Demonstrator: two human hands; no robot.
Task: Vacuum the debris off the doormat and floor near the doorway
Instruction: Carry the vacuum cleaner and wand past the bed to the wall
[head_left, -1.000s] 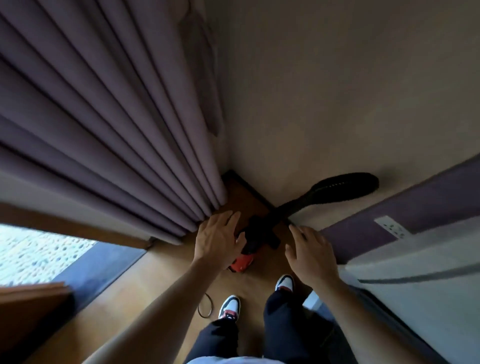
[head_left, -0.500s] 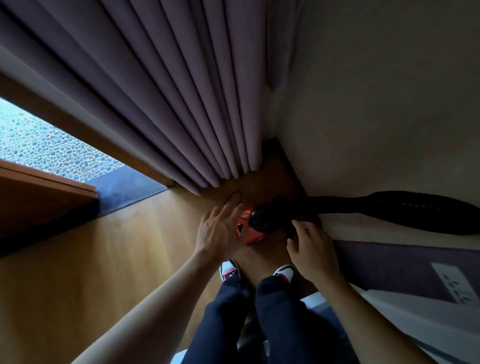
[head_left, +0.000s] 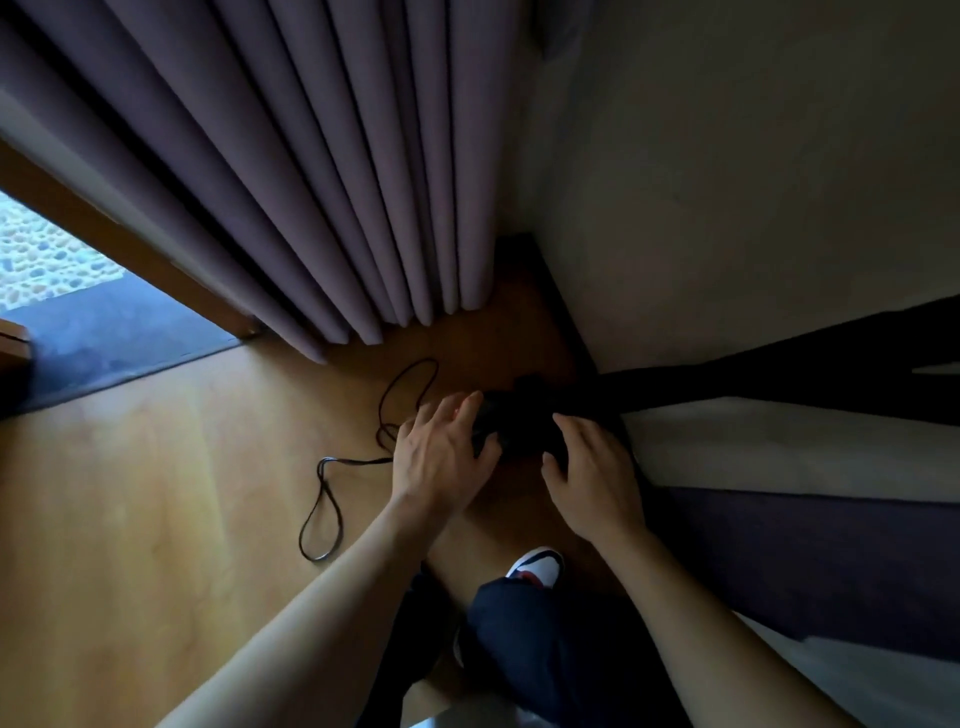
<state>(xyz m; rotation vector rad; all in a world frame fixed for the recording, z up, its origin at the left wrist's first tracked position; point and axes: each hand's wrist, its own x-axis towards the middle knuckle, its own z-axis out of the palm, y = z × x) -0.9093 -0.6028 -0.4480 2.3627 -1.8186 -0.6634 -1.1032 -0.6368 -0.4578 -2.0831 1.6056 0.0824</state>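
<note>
Shoe (head_left: 537, 564) down low, and both hands are out on the vacuum (head_left: 519, 415) in the floor corner. Left hand (head_left: 439, 457) lies straight-fingered against its left side. Right hand (head_left: 592, 478) curls onto the dark body, true grip impossible to tell. Its wand (head_left: 727, 384) stretches rightward along the wall. Cord (head_left: 332, 493) loops left, curtain (head_left: 311, 182) hangs beyond, doormat (head_left: 104, 338) far left.

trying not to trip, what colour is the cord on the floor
The cord is black, against the tan wood floor; head view.
</note>
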